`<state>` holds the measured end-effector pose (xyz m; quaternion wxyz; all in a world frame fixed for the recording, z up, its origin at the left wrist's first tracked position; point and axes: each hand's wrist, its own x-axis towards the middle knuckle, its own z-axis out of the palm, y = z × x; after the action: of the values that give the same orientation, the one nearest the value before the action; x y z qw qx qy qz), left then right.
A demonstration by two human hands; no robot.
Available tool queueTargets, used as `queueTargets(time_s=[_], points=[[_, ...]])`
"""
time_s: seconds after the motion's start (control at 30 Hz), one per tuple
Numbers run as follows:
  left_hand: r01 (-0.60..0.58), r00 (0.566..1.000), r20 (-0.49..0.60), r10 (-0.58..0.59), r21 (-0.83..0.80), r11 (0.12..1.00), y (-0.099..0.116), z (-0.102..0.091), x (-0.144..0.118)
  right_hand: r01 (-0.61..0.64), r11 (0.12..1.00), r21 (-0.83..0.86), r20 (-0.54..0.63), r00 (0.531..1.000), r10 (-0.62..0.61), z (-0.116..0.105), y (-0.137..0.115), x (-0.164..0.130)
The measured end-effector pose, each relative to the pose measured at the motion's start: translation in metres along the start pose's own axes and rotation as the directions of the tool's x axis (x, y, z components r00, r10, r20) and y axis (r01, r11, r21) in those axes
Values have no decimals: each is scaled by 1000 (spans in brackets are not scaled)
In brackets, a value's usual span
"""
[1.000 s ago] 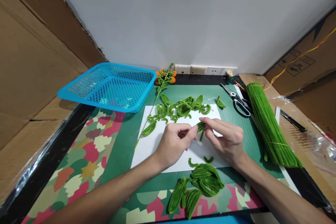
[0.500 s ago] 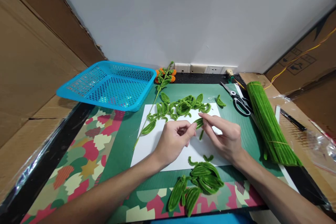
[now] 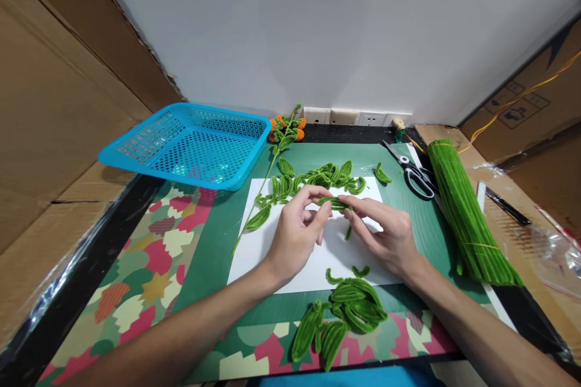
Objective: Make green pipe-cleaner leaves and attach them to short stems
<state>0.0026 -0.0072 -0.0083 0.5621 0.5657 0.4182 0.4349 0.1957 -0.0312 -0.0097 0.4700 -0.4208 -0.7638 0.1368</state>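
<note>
Both hands meet over a white paper sheet (image 3: 272,254) on a green mat. My left hand (image 3: 297,233) and my right hand (image 3: 385,233) pinch the two ends of one green pipe-cleaner leaf (image 3: 334,202) held level between the fingertips. A loose tail of green stem (image 3: 348,232) hangs under it. Behind the hands lies a row of finished green leaves (image 3: 318,180). A second pile of green leaves (image 3: 345,314) sits in front of my right wrist. A long leafy stem (image 3: 256,211) runs from the paper up to orange flowers (image 3: 285,127).
A tilted blue plastic basket (image 3: 190,145) stands at the back left. Scissors (image 3: 411,172) and a bundle of green pipe cleaners (image 3: 463,211) lie to the right, with a black pen (image 3: 506,207) beyond. Cardboard walls close both sides; wall sockets (image 3: 358,118) sit behind.
Both hands have lifted slightly away from me, and the leaf between them has turned from slanted to level.
</note>
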Motion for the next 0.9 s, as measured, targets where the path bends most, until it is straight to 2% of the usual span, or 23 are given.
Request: queueTargets(time_s=[0.13, 0.23, 0.27, 0.33, 0.43, 0.53, 0.7, 0.8, 0.9], points=[[-14, 998, -63, 13, -29, 999, -1, -1, 3, -38, 999, -1, 38, 999, 38, -1, 3, 1], [-2, 997, -82, -1, -33, 999, -1, -2, 4, -97, 993, -61, 155, 982, 105, -8, 10, 4], [3, 996, -89, -6, -33, 999, -1, -2, 4, -121, 989, -87, 231, 963, 139, -12, 12, 7], [16, 994, -105, -20, -38, 999, -1, -2, 4, -184, 976, -113, 393, 894, 214, -21, 18, 11], [47, 993, -100, -54, -71, 996, 1, -3, 5, -231, 965, -121, 510, 820, 260, -33, 24, 17], [100, 991, -74, -109, -116, 988, 3, -5, 6, -250, 957, -149, 545, 787, 290, -39, 28, 18], [137, 984, -96, -151, -141, 980, 5, -6, 7, -276, 932, -235, 524, 771, 361, -37, 29, 16], [140, 982, -106, -156, -145, 979, 4, -8, 8, -245, 937, -249, 527, 777, 343, -33, 28, 15], [130, 983, -109, -146, -138, 982, 2, -8, 8, -247, 943, -223, 496, 804, 328, -28, 27, 15]])
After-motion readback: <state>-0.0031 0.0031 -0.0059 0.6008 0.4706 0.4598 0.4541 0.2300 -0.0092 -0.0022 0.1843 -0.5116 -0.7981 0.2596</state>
